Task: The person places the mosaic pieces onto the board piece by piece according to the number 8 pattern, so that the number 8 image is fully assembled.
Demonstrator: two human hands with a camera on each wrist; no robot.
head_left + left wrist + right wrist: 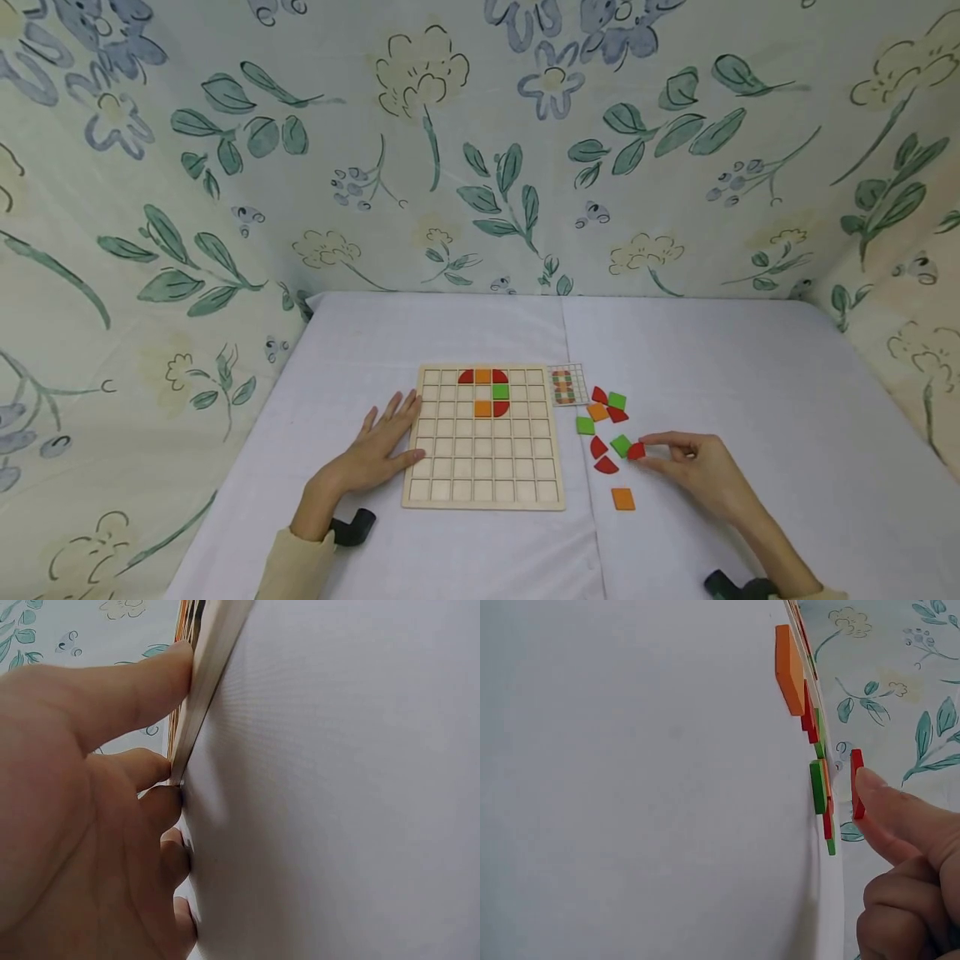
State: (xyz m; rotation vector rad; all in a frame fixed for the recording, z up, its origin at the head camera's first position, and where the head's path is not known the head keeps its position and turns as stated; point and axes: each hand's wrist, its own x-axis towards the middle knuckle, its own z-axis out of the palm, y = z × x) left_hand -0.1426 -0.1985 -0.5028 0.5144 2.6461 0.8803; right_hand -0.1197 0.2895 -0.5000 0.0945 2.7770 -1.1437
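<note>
A wooden grid board (442,467) lies on the white cloth, with red quarter-circle tiles (501,408), orange square tiles (483,408) and a green square tile (500,391) set in its upper cells. My left hand (378,450) rests at the board's left edge, thumb and fingertips touching the rim, fingers spread. In the left wrist view, the thumb (142,697) presses against the board's side. My right hand (701,471) pinches a red quarter-circle tile (857,784) between thumb and index finger, raised above the cloth in the right wrist view, beside the loose tiles.
Right of the board lie loose tiles: green squares (585,426), red quarter-circles (606,465) and orange squares (622,499). A small pattern card (567,385) with a printed grid touches or nearly touches the board's upper right side. A floral curtain (480,167) hangs behind the table.
</note>
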